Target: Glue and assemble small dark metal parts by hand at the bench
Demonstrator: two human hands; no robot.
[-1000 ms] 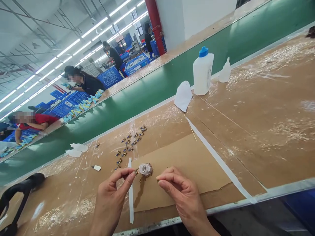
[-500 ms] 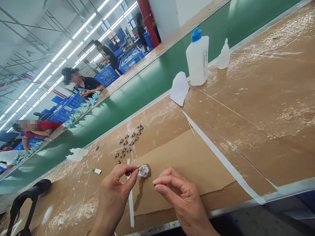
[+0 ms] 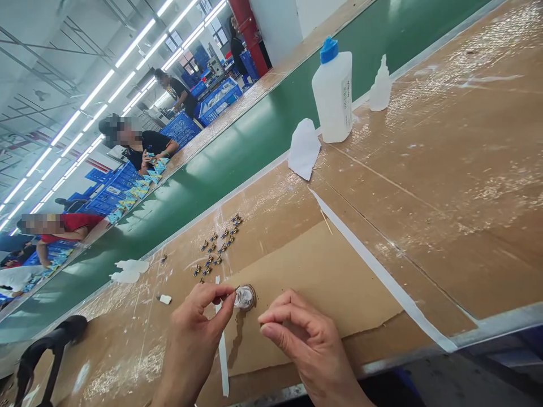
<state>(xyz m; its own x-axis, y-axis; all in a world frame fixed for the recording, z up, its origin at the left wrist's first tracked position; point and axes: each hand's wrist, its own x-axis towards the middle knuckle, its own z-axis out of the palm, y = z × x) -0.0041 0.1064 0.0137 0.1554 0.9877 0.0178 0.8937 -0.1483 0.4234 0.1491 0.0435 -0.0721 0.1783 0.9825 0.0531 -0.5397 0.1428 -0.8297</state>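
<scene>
My left hand is closed in a pinch beside a small round clear jar with whitish contents. Its fingertips are at the jar's left rim; whatever they pinch is too small to make out. To the right of the jar, my right hand is also pinched, thumb against fingers, and any thing between the tips is hidden. The jar sits on a brown cardboard sheet, with a dark wet streak running down from it. Beyond my left hand lie several small blue, gold and dark parts in loose rows.
White tape strips run along the bench. Toward the back stand a blue-capped bottle, a small dropper bottle and a folded white paper. A black strap-like object lies at left. Co-workers sit across the green belt.
The view has shifted slightly, so the bench things appear a little further left. Both hands keep their pinches in nearly the same places around the jar. A co-worker's hands across the belt have moved.
</scene>
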